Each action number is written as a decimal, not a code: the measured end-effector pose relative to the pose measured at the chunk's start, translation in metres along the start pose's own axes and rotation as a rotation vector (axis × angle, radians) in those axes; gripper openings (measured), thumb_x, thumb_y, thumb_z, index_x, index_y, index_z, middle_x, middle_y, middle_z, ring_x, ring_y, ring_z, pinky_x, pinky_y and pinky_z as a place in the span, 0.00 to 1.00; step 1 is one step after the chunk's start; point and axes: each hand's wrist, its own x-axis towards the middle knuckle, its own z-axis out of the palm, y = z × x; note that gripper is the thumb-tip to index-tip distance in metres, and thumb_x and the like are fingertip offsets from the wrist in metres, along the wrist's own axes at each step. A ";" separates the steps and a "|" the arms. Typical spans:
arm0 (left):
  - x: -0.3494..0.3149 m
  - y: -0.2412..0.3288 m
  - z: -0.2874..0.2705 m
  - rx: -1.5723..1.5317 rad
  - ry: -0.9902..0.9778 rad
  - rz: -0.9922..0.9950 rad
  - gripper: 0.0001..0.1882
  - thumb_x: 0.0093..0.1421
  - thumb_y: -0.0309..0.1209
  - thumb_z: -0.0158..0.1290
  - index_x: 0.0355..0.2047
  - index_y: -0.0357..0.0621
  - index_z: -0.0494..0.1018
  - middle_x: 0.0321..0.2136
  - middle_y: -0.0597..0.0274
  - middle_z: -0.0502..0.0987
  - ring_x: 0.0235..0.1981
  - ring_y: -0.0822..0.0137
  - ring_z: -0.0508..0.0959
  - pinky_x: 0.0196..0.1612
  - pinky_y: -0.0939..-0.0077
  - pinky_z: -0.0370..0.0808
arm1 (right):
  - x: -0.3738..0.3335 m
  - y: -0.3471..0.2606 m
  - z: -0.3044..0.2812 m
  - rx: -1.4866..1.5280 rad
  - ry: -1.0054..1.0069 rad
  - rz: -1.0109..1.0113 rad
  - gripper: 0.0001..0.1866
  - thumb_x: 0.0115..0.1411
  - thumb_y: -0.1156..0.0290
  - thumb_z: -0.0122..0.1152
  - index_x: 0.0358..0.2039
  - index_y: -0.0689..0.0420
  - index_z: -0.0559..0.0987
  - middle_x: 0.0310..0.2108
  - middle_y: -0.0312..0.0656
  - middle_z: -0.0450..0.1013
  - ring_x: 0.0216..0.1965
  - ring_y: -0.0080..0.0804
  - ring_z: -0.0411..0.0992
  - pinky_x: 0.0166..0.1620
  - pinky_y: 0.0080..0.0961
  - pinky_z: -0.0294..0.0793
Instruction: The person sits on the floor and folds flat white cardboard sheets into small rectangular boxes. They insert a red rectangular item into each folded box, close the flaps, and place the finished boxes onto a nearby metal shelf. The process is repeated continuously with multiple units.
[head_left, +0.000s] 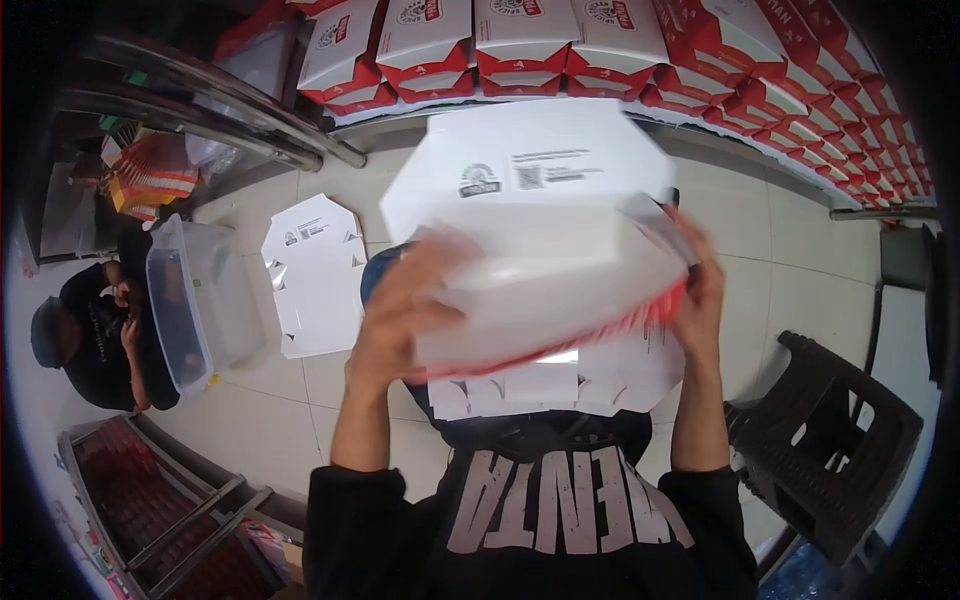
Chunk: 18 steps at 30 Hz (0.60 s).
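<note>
A partly folded white and red cardboard box [550, 265] is held up in front of me, blurred by motion. Its wide white panel with grey print stands out at the far side, and a red edge runs along the near side. My left hand [412, 305] grips the left end, its fingers smeared. At the right end, my right hand [697, 285] is closed on a corner, thumb and fingers on the folded flaps. Beneath the box, flat white box blanks [530, 390] with slits lie across my lap.
Rows of folded white and red boxes [520, 45] line the far side. Another flat blank [318, 275] lies on the tiled floor at left, beside a clear plastic bin [205, 300]. A person [100, 330] sits beyond it. A dark plastic stool [830, 440] stands at right.
</note>
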 end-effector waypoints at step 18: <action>0.037 0.023 0.043 0.044 -0.770 -0.348 0.08 0.63 0.28 0.51 0.36 0.41 0.79 0.28 0.47 0.80 0.35 0.45 0.80 0.42 0.53 0.74 | -0.066 -0.047 0.051 -0.325 -0.358 -0.224 0.15 0.53 0.75 0.67 0.43 0.51 0.84 0.41 0.42 0.72 0.33 0.33 0.75 0.29 0.27 0.73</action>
